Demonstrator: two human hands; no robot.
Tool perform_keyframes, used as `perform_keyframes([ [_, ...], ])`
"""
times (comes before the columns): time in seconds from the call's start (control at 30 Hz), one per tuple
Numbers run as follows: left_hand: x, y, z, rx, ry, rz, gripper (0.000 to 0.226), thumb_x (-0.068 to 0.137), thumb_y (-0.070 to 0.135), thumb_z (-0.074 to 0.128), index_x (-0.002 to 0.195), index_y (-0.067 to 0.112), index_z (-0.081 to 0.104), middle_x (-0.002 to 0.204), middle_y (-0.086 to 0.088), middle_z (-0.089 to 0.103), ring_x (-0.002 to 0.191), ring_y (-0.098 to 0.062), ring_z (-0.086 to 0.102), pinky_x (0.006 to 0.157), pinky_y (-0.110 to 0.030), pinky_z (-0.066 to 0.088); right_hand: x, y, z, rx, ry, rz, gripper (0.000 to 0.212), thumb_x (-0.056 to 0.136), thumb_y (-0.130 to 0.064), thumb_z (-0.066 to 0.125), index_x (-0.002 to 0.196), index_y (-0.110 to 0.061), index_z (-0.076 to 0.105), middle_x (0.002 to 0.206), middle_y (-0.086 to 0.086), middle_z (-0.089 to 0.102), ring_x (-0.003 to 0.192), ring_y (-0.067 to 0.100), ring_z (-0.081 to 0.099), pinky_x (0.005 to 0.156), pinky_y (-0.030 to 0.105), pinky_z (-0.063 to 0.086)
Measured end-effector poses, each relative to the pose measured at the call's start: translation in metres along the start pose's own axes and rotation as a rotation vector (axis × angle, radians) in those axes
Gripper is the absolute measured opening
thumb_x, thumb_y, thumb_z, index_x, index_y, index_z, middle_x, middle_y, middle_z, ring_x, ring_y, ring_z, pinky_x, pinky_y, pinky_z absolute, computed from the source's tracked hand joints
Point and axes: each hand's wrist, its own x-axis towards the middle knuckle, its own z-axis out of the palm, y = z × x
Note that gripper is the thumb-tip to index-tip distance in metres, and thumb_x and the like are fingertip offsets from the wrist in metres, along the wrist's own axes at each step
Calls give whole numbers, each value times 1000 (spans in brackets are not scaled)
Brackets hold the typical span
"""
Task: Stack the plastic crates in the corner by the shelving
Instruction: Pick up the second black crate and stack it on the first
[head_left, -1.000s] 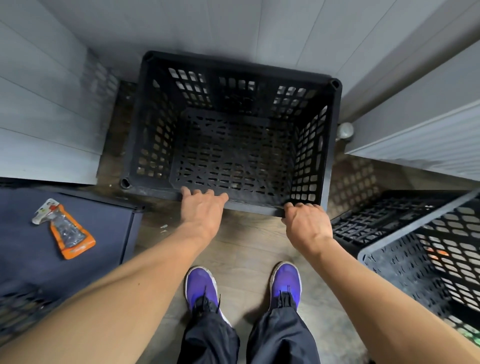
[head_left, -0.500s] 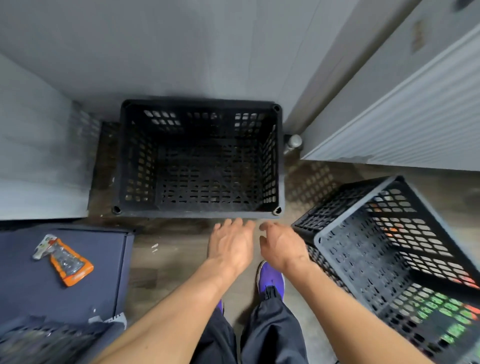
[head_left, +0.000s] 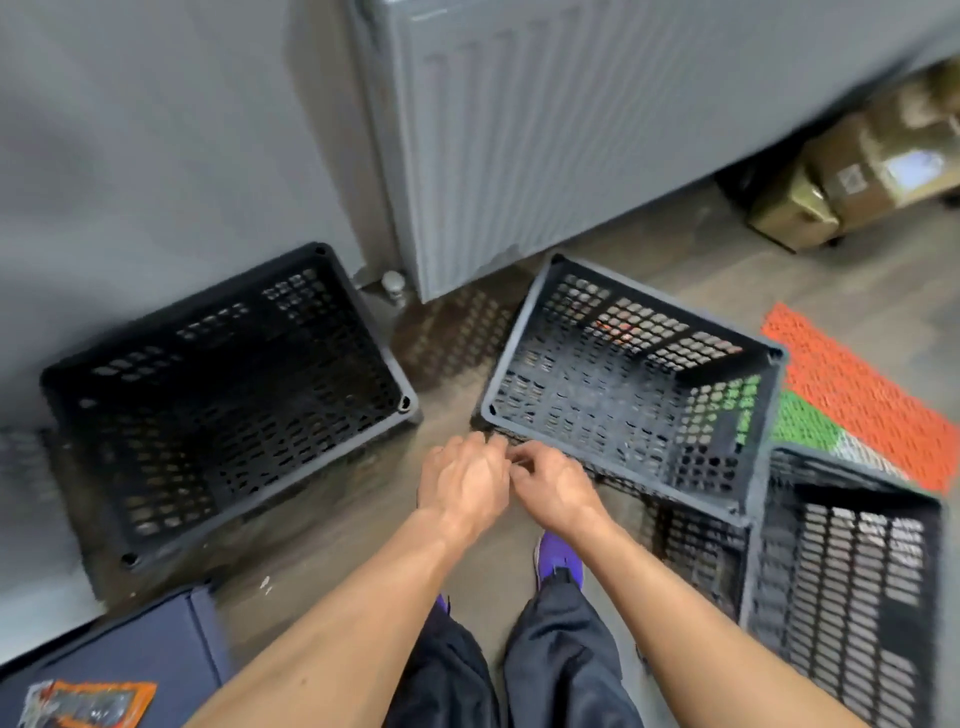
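The left hand (head_left: 462, 483) and right hand (head_left: 557, 491) meet by the grey crate's (head_left: 613, 389) near rim. Motion blur leaves it unclear whether either grip clasps anything.

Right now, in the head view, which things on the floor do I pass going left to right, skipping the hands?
Black perforated plastic crate → dark grey perforated plastic crate → orange mesh floor mat. The lower-right black crate overlaps the grey one, so it is left out.

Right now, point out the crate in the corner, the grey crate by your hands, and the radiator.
Corner crate (head_left: 223, 405): head view, on its perforated floor.
Grey crate (head_left: 597, 410): head view, on its perforated floor.
Radiator (head_left: 545, 130): head view, on its ribbed front panel.
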Motion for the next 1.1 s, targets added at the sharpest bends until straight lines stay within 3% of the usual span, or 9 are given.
perform_keyframes([
  [0.53,21,187,80,202,-207,138,39,100,38,39,132,20,51,125,-8,58,114,-31,56,92,-42,47,-35,206,-71,454,19,256,29,93,-28,51,116,-23,66,123,-5,66,115,19,59,97,29,43],
  [0.63,31,211,86,132,-205,70,41,100,39,39,135,20,51,127,-9,58,115,-31,55,94,-43,47,-38,232,-88,474,4,274,19,92,-26,49,83,-28,66,87,-9,65,88,20,59,78,30,44],
  [0.67,35,212,86,124,-199,57,41,100,39,40,135,20,51,127,-9,57,116,-31,54,95,-43,47,-37,234,-91,481,19,280,26,90,-24,48,66,-28,56,70,-11,56,75,19,52,68,31,41],
  [0.73,45,215,91,135,-206,26,40,100,38,40,133,19,52,127,-9,57,117,-31,53,96,-44,46,-31,242,-97,490,18,302,33,88,-21,45,55,-21,38,56,-9,40,61,16,39,56,31,32],
  [0.8,54,210,95,158,-210,11,40,100,37,39,133,18,51,127,-10,56,118,-31,52,96,-44,46,-21,245,-94,508,4,324,27,85,-21,43,58,-20,39,58,-4,42,60,17,40,58,33,35],
  [0.87,64,201,100,186,-198,10,39,100,37,39,133,18,51,127,-10,55,118,-31,52,95,-44,47,-7,244,-85,579,-24,344,26,85,-24,45,67,-8,55,66,4,53,65,18,48,71,37,50],
  [0.93,73,188,106,201,-199,8,39,100,36,40,133,18,51,127,-9,54,118,-30,51,95,-44,47,9,240,-74,678,-42,360,39,90,-30,47,96,4,65,82,16,68,73,23,58,88,45,52],
  [1.0,84,174,112,212,-199,0,39,100,36,41,133,18,50,129,-9,52,120,-30,48,94,-44,47,26,236,-63,763,-71,385,42,95,-33,48,103,4,66,92,15,71,84,28,65,94,47,52],
  [1.1,99,149,124,216,-164,-7,40,99,36,43,134,18,50,131,-9,48,121,-29,45,94,-45,46,48,224,-49,880,-109,439,23,99,-31,50,96,-13,63,104,11,70,98,27,68,91,39,55],
])
